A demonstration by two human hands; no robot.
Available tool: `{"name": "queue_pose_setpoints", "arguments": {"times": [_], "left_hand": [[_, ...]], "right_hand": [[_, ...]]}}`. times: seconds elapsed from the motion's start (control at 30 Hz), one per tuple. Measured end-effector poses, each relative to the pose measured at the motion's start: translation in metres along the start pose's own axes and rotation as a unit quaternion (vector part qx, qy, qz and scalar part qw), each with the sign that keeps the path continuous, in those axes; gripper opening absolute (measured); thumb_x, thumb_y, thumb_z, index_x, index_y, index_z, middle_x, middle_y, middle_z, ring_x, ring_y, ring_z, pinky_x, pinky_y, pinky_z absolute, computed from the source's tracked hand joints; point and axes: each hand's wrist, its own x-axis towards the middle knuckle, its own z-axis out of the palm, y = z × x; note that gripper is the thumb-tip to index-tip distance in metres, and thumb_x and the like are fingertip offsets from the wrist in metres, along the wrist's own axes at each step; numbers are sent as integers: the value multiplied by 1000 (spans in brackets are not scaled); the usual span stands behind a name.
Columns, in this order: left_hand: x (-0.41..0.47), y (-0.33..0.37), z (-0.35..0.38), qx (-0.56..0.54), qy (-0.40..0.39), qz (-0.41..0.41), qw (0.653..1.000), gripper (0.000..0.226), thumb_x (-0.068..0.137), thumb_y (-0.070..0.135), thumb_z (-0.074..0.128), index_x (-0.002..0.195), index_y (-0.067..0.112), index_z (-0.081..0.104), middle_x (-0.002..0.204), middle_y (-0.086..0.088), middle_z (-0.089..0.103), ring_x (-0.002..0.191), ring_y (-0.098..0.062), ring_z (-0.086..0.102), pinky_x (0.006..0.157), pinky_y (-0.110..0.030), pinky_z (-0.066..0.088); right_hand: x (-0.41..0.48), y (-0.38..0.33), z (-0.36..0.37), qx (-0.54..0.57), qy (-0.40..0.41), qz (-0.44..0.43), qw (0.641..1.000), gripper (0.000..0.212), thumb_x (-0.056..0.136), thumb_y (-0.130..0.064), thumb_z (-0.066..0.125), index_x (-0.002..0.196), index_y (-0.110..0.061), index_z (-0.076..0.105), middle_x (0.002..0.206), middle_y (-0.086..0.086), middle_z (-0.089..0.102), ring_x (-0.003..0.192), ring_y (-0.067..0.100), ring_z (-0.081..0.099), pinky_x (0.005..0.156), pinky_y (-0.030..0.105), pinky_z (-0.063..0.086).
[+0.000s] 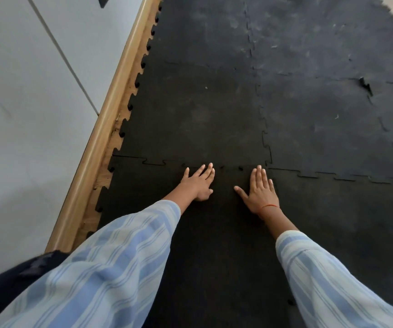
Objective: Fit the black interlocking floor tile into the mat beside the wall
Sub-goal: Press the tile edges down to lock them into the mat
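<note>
The black interlocking floor tile (216, 233) lies flat beside the wall, its toothed far edge meeting the mat (190, 114) along a seam just beyond my fingertips. My left hand (197, 182) rests palm down on the tile near that seam, fingers spread. My right hand (259, 190) lies flat on the same tile a little to the right, a red thread on its wrist. Neither hand holds anything. Parts of the seam at the left and near the right corner show small gaps.
A wooden skirting board (110, 114) runs along the white wall (30, 102) on the left, with a thin strip of bare floor beside the mat's toothed edge. More dusty black tiles (332, 67) stretch ahead and to the right; one seam there has a torn tab (365, 85).
</note>
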Motion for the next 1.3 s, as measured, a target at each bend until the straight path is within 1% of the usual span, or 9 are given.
{"name": "queue_pose_setpoints", "arguments": {"times": [0.2, 0.4, 0.63, 0.7, 0.83, 0.9, 1.03, 1.2, 1.3], "left_hand": [[19, 45, 2, 9, 32, 86, 996, 67, 105, 33, 31, 154, 19, -12, 159, 6, -26, 148, -17, -18, 116, -57, -4], [34, 60, 16, 13, 38, 64, 997, 64, 104, 40, 23, 153, 22, -17, 156, 9, -32, 145, -17, -27, 112, -62, -11], [35, 63, 10, 10, 21, 55, 998, 66, 104, 41, 23, 152, 24, -19, 155, 11, -34, 144, -17, -28, 113, -60, -11], [34, 62, 8, 3, 14, 53, 998, 66, 104, 41, 23, 152, 25, -19, 155, 11, -35, 144, -16, -28, 113, -60, -11], [32, 63, 6, 15, 10, 47, 999, 67, 104, 40, 26, 152, 24, -17, 156, 10, -33, 146, -18, -26, 115, -60, -7], [30, 69, 6, 48, 18, 72, 996, 68, 104, 37, 28, 153, 22, -16, 158, 8, -30, 147, -19, -22, 115, -59, -5], [34, 93, 8, 116, 29, 177, 977, 68, 104, 34, 31, 154, 20, -13, 160, 7, -24, 149, -15, -15, 117, -57, -1], [43, 104, 10, 119, 5, 175, 977, 66, 104, 37, 27, 153, 23, -14, 158, 9, -27, 147, -14, -20, 116, -57, -5], [43, 105, 7, 128, -2, 168, 977, 66, 104, 39, 27, 153, 24, -15, 158, 11, -28, 147, -14, -20, 117, -56, -4]], "right_hand": [[-2, 24, 5, 16, -19, 9, 1000, 69, 100, -49, 17, 150, -14, -14, 159, 2, -24, 147, 17, -19, 120, 40, -6], [3, 28, 20, 19, -6, 10, 1000, 66, 99, -49, 9, 147, -15, -20, 156, 1, -29, 144, 16, -25, 117, 41, -13], [27, 33, 1, 78, -63, 13, 995, 69, 100, -49, 15, 148, -14, -20, 156, 3, -31, 144, 17, -26, 118, 44, -10], [19, 34, 4, 87, -49, 9, 995, 70, 99, -50, 16, 148, -14, -19, 157, 2, -29, 145, 16, -24, 119, 42, -9], [-39, 38, 41, 98, 15, 46, 994, 70, 99, -51, 14, 149, -12, -17, 157, 1, -27, 145, 14, -23, 118, 36, -10], [-60, 40, 50, 95, 17, 55, 994, 67, 100, -48, 13, 149, -13, -15, 158, 2, -24, 145, 14, -21, 117, 36, -11], [-64, 46, 47, 79, -2, 62, 995, 63, 101, -44, 12, 150, -14, -13, 159, 0, -22, 146, 14, -19, 119, 40, -8], [-56, 53, 46, 59, -33, 54, 996, 65, 100, -48, 12, 149, -16, -15, 158, -3, -24, 146, 12, -20, 118, 43, -8], [-54, 57, 45, 79, -34, 50, 995, 66, 99, -50, 14, 149, -17, -15, 158, -4, -25, 146, 12, -20, 119, 42, -6]]}}
